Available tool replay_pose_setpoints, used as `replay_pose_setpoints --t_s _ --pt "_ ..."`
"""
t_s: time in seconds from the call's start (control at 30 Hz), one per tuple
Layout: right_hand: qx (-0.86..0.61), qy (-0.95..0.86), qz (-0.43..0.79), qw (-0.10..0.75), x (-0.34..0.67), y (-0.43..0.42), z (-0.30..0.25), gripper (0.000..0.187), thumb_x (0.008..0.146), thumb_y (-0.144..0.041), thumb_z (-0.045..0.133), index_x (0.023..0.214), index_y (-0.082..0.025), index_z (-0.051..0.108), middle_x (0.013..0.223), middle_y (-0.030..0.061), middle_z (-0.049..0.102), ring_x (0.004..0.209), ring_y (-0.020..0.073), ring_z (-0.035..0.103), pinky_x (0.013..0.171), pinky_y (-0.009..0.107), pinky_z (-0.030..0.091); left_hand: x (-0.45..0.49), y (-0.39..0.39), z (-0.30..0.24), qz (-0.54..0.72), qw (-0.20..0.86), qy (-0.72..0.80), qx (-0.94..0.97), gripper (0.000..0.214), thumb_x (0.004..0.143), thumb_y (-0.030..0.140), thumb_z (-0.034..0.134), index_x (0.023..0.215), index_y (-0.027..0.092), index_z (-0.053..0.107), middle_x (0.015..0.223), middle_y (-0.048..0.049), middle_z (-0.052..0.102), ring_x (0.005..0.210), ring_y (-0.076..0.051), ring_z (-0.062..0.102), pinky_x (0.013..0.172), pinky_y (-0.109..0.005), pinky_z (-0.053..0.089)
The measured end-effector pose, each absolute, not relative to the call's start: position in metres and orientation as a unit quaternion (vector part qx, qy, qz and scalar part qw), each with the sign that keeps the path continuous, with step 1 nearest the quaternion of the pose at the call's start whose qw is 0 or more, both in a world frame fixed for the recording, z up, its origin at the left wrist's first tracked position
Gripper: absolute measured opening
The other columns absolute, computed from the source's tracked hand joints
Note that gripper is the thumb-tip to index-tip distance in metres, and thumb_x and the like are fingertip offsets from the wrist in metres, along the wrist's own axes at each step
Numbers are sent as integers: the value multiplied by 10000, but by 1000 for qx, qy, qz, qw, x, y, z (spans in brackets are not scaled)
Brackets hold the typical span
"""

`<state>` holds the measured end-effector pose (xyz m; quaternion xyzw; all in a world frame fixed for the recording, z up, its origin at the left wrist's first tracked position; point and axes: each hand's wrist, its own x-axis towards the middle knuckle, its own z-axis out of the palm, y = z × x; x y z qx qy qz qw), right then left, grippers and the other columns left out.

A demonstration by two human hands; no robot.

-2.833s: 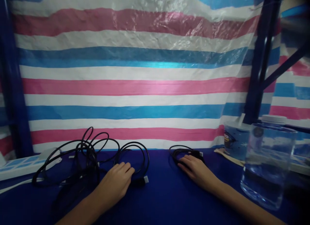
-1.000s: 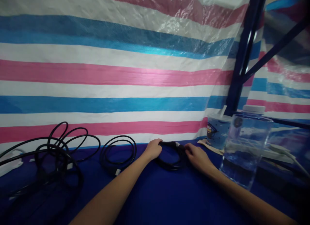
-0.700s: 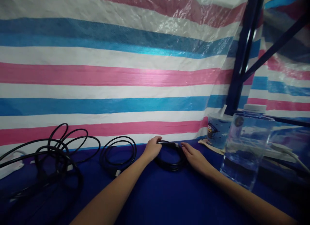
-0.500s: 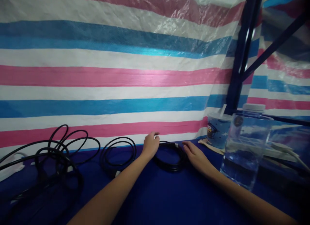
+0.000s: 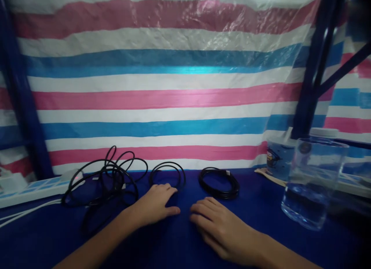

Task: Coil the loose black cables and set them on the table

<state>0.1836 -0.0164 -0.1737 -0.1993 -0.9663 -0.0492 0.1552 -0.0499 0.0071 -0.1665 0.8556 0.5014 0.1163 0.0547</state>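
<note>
My left hand (image 5: 158, 205) was open above the blue tabletop (image 5: 179, 249), palm down, with the thumb held apart from the fingers. It was just in front of the middle cable coil (image 5: 169, 163), hiding its near part, so I could not tell whether my fingers touched it. My right hand (image 5: 213, 224) was lower and nearer to me, back upward, its fingers loosely curled; the underside was hidden, and I could not tell whether it was closed on anything. Beyond it, clear of both hands, the right-hand cable coil (image 5: 222, 194) lay flat in a neat black ring, a pale connector tip (image 5: 228, 172) at its far side. To my left spread a looser tangle of black cable (image 5: 116, 178), some loops standing up, beside a white power strip (image 5: 43, 188). Far to the right stood a clear bottle (image 5: 315, 172), upright and partly filled, with a patterned cup (image 5: 278, 159) just behind it. A striped sheet (image 5: 174, 99) hung across the back.
</note>
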Motion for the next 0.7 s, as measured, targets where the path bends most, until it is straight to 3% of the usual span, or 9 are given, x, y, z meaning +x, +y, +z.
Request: replay_pose_setpoints --t_s 0.17,0.23,0.3,0.37,0.43,0.53,0.6,0.7 --pt "-273 -929 -76 236 177 -3 -187 485 838 -102 411 1319 -166 415 1343 128 445 1229 235 416 1000 441 400 -51 -12 -166 123 29 438 890 202 875 240 489 1031 202 611 1010 -45 626 967 -218 542 842 -349 393" --pt "-282 -912 -125 270 179 3 -193 544 840 -105 426 1373 -178 347 1417 147 359 1314 272 321 1015 500 375 -45 -25 -162 148 73 398 902 141 888 227 473 910 195 609 925 -19 630 909 -178 540 831 -311 378" --pt "-278 -904 -129 298 181 6 -194 477 861 -137 441 1329 -213 388 1416 129 369 1341 282 282 1016 522 368 -40 -37 -154 191 140 371 898 197 913 266 437 847 180 602 863 -16 622 835 -146 540 787 -273 377" --pt "-284 -889 -74 352 182 5 -186 325 896 -185 429 1217 -223 459 1331 109 463 1309 255 342 1011 488 386 -38 -44 -137 270 199 374 865 302 936 326 374 842 166 612 818 -25 612 763 -132 530 711 -251 377" --pt "-316 -852 15 417 180 3 -169 194 929 -248 391 1087 -209 497 1152 98 566 1156 223 495 938 429 451 -38 -45 -113 378 232 396 804 359 929 385 369 809 156 617 724 -19 576 667 -117 494 612 -234 355" --pt "-362 -809 137 443 172 2 -136 209 928 -362 378 920 -191 498 911 75 589 877 201 581 779 389 497 -40 -35 -69 548 246 379 704 339 848 426 524 647 153 544 532 33 391 482 -72 337 459 -211 247" --pt "-362 -796 193 444 161 6 -118 239 899 -413 421 977 -197 488 1006 83 580 951 213 569 831 407 481 -41 -25 -40 638 264 333 643 357 785 404 620 582 156 463 493 58 286 417 -48 224 400 -210 153" --pt "-355 -780 230 461 140 18 -106 443 844 -440 511 1212 -217 407 1273 108 480 1161 236 480 925 422 450 -40 -14 -4 720 269 263 583 332 753 321 657 569 159 433 498 68 237 400 -35 158 378 -216 104"
